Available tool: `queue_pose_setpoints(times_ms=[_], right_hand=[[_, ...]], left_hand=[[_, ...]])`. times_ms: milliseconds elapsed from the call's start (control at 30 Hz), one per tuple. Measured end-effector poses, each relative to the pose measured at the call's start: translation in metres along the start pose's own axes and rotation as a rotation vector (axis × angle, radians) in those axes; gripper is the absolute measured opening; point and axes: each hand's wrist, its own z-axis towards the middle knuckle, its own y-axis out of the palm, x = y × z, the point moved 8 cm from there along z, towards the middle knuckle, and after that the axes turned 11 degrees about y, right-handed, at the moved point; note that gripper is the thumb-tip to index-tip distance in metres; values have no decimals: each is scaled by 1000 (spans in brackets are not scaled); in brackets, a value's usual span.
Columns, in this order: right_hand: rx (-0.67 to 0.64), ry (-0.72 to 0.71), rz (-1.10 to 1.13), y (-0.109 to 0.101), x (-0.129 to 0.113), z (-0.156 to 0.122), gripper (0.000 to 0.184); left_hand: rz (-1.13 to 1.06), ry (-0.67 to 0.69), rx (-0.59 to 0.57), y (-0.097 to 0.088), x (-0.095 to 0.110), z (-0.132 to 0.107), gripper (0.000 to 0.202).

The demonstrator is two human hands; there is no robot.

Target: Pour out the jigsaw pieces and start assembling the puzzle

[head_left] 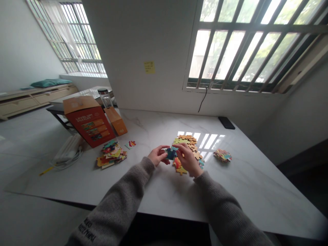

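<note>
Just above the table, my left hand (159, 155) pinches a dark blue jigsaw piece (171, 153) between thumb and fingers. Closed at the piece's upper right side is my right hand (189, 160), its fingertips on a lighter blue edge; whether that edge is a separate piece I cannot tell. Behind and under the right hand lies a heap of loose jigsaw pieces (188, 138), many tan side up. A red and yellow piece (180, 167) pokes out between my hands, and the right hand partly covers that heap.
To the left are a mixed pile of puzzle pieces (112, 154), a small colourful piece (131, 144), a red puzzle box (93, 126), a brown carton (116, 121) and a power strip with cable (68, 153). A smaller pile (222, 155) and a black phone (226, 123) are at right.
</note>
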Motion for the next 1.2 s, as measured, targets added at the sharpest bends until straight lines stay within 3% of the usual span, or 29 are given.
queue_pose_setpoints(times_ms=[100,333,533,800,1000,1200], right_hand=[[3,81,67,-4,11,2,30],[-132,154,188,14,15,1,31],[-35,209,195,12,25,1,25],[27,234,158,10,33,2,21],[-4,233,96,13,26,0,19],[93,268,332,-6,27,5,25]], left_hand=[[-38,2,36,-3,3,1,67],[-52,21,11,3,9,-1,68],[1,121,-63,12,15,-3,73],[89,169,-14,11,15,-2,66],[103,173,4,8,7,0,64],[76,165,48,3,5,3,63]])
